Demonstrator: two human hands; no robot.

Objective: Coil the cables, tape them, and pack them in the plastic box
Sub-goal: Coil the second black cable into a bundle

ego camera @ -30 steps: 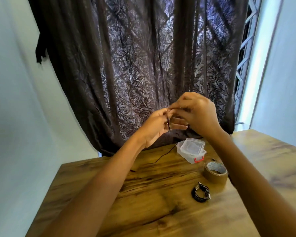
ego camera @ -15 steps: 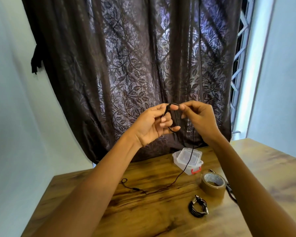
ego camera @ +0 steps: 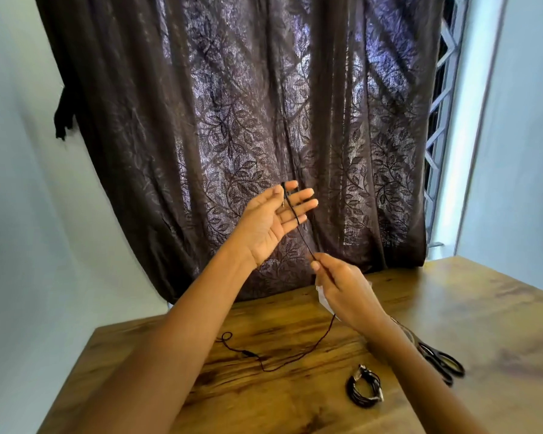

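Observation:
My left hand (ego camera: 271,220) is raised in front of the curtain, palm towards me and fingers straight. A thin black cable (ego camera: 297,220) hangs over it between thumb and forefinger and crosses the fingers. My right hand (ego camera: 345,289) pinches the same cable lower down. From there the cable (ego camera: 314,346) trails onto the wooden table (ego camera: 264,402) and ends in a small loop at the left. A coiled, taped black cable (ego camera: 364,390) lies near the front. Only a sliver of the clear plastic box (ego camera: 322,298) shows behind my right hand.
Black scissors (ego camera: 441,363) lie on the table to the right of my right forearm. A dark patterned curtain (ego camera: 248,120) hangs close behind the table's far edge. A window grille and a pale wall stand at the right.
My hands have parted: the left has opened its fingers and stayed high, the right has slid down the cable towards the table. The tape roll is now hidden by my right arm.

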